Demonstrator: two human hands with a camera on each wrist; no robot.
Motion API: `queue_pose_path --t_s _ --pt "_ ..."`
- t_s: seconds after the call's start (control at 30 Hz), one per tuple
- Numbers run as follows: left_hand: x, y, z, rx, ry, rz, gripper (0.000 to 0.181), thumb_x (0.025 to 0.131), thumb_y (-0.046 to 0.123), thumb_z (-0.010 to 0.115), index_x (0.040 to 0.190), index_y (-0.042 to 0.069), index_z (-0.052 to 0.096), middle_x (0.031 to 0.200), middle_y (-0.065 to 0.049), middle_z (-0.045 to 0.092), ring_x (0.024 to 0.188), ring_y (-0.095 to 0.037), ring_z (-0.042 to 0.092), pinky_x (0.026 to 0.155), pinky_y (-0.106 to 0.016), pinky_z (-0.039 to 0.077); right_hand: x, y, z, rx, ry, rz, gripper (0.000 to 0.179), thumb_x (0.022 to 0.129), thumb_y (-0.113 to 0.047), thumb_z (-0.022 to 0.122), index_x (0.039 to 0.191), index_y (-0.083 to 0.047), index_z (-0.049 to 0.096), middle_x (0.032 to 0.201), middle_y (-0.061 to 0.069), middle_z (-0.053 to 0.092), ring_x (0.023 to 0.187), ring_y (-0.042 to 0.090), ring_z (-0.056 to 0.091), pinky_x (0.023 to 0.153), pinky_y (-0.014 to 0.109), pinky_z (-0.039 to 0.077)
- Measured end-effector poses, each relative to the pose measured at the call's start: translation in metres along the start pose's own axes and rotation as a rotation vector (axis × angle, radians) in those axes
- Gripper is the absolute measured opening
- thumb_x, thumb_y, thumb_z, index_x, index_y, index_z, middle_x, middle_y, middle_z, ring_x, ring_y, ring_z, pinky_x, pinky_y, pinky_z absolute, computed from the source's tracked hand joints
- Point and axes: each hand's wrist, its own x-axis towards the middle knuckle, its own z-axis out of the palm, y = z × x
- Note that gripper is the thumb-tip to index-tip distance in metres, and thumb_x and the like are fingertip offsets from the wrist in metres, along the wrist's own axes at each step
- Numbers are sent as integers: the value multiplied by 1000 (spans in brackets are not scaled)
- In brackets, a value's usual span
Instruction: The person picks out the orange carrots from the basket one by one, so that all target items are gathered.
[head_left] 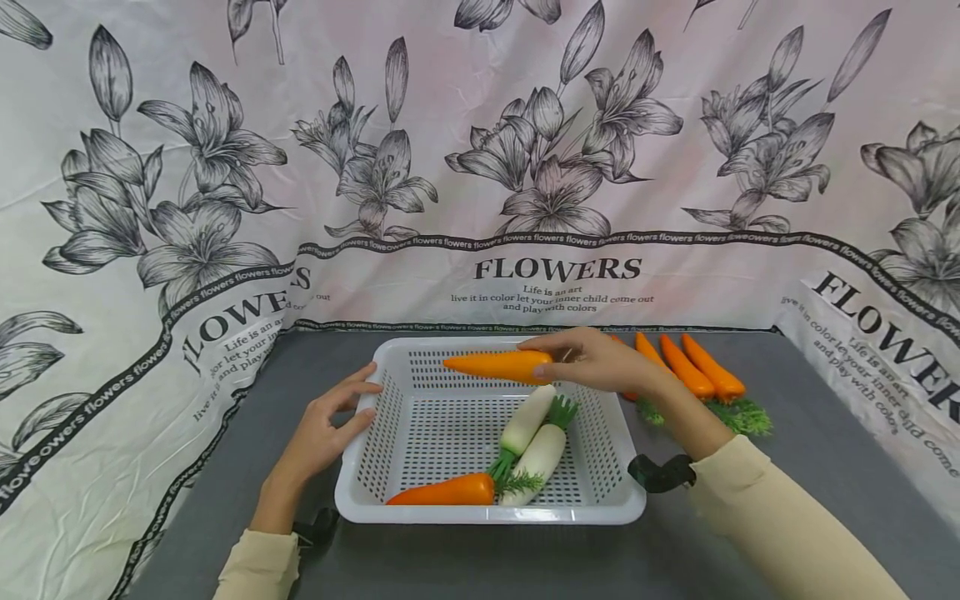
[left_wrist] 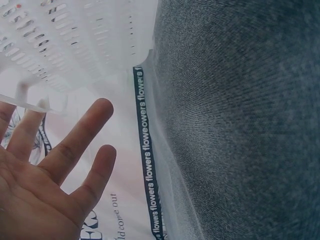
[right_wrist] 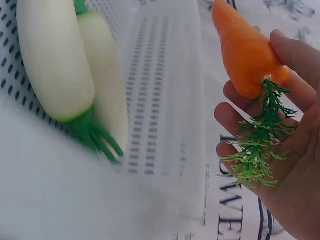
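My right hand (head_left: pixel 600 360) grips a toy carrot (head_left: pixel 498 365) by its thick end, above the far part of a white perforated plastic basket (head_left: pixel 491 515). The right wrist view shows thumb and fingers round this carrot (right_wrist: pixel 250 55), its green leaves hanging by the palm. At the basket's left rim, my left hand (head_left: pixel 322 433) touches the edge with fairly straight fingers. The left wrist view shows this hand (left_wrist: pixel 55 170) with two fingers spread away from the basket. Inside the basket lie another carrot (head_left: pixel 446 490) and two white radishes (head_left: pixel 528 417) with green tops.
Several more carrots (head_left: pixel 701 367) with leafy tops lie on the grey tabletop (head_left: pixel 480 562), right of the basket. A white flower-printed cloth (head_left: pixel 555 279) hangs behind and along both sides.
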Motion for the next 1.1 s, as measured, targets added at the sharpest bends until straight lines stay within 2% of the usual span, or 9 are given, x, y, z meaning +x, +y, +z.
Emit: queue_pose_path --t_s 0.2,0.27,0.33,0.53,0.63,0.73,0.87,1.0,1.1 --pt "1 1 0 -4 -6 -8 33 99 17 64 130 9 66 162 -10 42 102 -40 67 63 -25 61 -21 11 -14 50 89 94 51 99 -34 66 146 -18 56 129 8 68 98 21 70 89 44 57" --pt "1 0 0 -4 -7 -10 33 99 18 63 130 9 66 162 -10 42 102 -40 67 63 -26 61 -29 17 -18 54 128 117 51 99 -35 66 147 -19 56 131 10 67 99 19 69 89 44 58" --pt "1 -1 0 -5 -8 -10 32 99 18 63 130 9 66 162 -11 42 102 -41 67 63 -26 61 -37 23 -23 50 164 135 51 100 -36 65 147 -20 56 133 9 66 101 21 67 86 40 58" --pt "1 -2 0 -5 -10 -5 32 99 17 63 130 9 66 162 -12 42 100 -40 68 62 -26 61 -65 40 -37 27 249 189 51 102 -37 62 149 -20 54 137 10 64 104 27 64 88 39 54" --pt "0 -2 0 -4 -9 -3 32 99 17 63 130 9 66 161 -12 42 99 -39 69 61 -26 61 -80 50 -44 8 292 241 54 102 -39 60 151 -20 50 135 12 65 102 23 63 85 35 54" --pt "0 -2 0 -11 -9 -8 32 99 17 63 130 9 67 161 -11 42 99 -38 70 61 -27 61 -96 63 -51 1 339 295 57 102 -42 59 153 -20 48 133 16 65 87 14 60 66 31 51" --pt "0 -1 0 -26 -10 -20 32 99 18 64 130 10 67 162 -8 42 99 -37 70 62 -28 62 -118 84 -60 -28 401 328 57 103 -42 58 154 -18 47 130 22 66 82 5 60 57 31 47" --pt "0 0 0 -17 -11 -19 32 99 18 63 130 11 66 162 -8 42 98 -36 70 61 -28 62 -139 105 -66 -67 463 383 58 103 -44 56 153 -16 47 132 23 65 89 -4 63 66 29 52" --pt "0 0 0 -15 -13 -20 32 100 19 63 130 11 66 162 -9 42 99 -36 70 61 -28 62 -152 120 -69 -66 518 411 60 103 -43 57 153 -11 47 121 9 71 86 -10 62 69 26 54"
